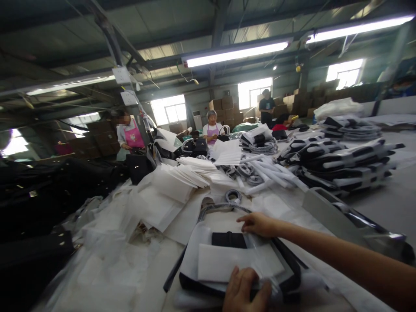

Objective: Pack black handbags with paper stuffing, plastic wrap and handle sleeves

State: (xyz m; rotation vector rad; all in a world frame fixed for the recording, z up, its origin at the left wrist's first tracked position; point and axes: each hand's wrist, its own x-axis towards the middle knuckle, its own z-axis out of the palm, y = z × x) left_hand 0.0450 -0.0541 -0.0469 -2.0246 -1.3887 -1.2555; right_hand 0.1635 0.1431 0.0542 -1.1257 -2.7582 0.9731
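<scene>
A black handbag (290, 277), partly covered in white wrapping sheets, lies in front of me with its wrapped handle (224, 207) pointing away. A white foam sheet (227, 262) rests across its face, below a black strap flap (229, 239). My left hand (245, 289) presses on the bag's near edge, fingers bent and thumb apart. Reaching in from the right, my right hand (260, 225) is over the bag's upper right, index finger extended to the left near the handle. Clear film shows between the hands; whether either hand grips it is hard to tell.
White sheets (172, 184) lie fanned beyond the bag. Stacked wrapped bags (344, 162) stand at right, beside a grey bag (344, 216). Coiled wrapped handles (233, 196) and white foam tubes (266, 171) lie ahead. Black bags (65, 195) are heaped at left. Several co-workers are farther back.
</scene>
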